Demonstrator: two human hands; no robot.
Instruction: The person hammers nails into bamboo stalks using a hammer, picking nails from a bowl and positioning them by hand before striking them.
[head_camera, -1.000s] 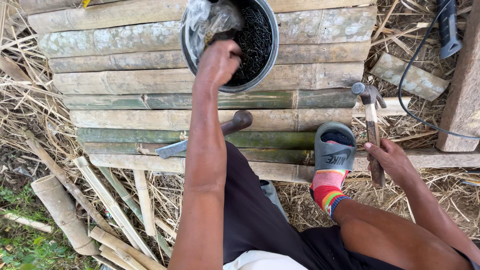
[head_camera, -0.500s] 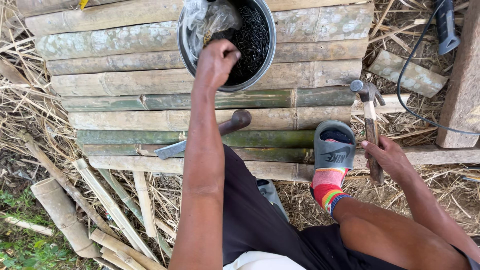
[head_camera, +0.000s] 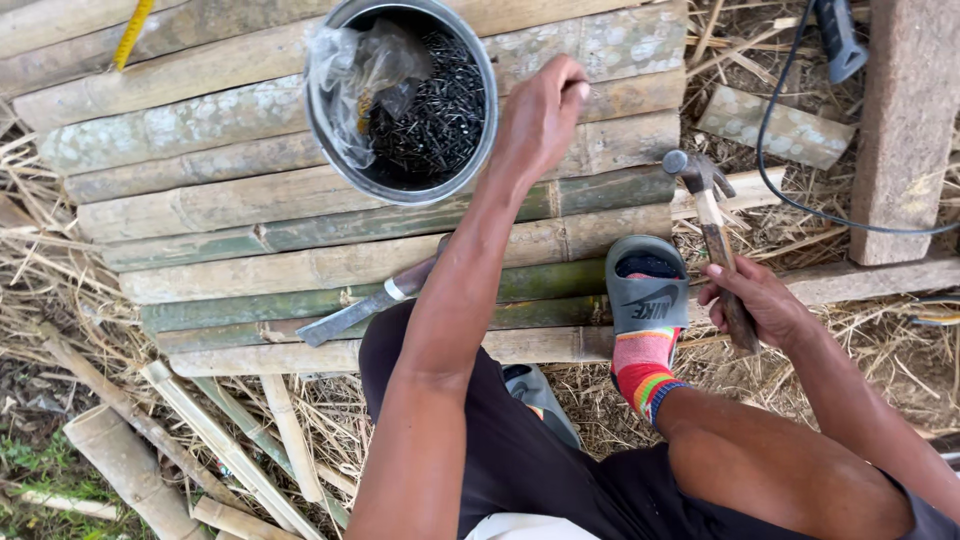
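left hand (head_camera: 540, 115): fingers pinched shut, can't tell what's inside; set it upright on the bamboo slats (head_camera: 300, 190).
right hand (head_camera: 755, 300): fingers wrapped round the hammer (head_camera: 715, 235); tap lightly first.

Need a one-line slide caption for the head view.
Left hand pinched shut beside a round metal bucket of dark nails, right hand gripping a wooden-handled claw hammer, over split green bamboo slats.

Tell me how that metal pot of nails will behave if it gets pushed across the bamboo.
The pot is probably heavy for its size, since dark nails fill much of it. It will likely drag and catch, not slide, on the uneven bamboo slats. Wide and low, it seems unlikely to tip. The plastic bag inside looks floppy.
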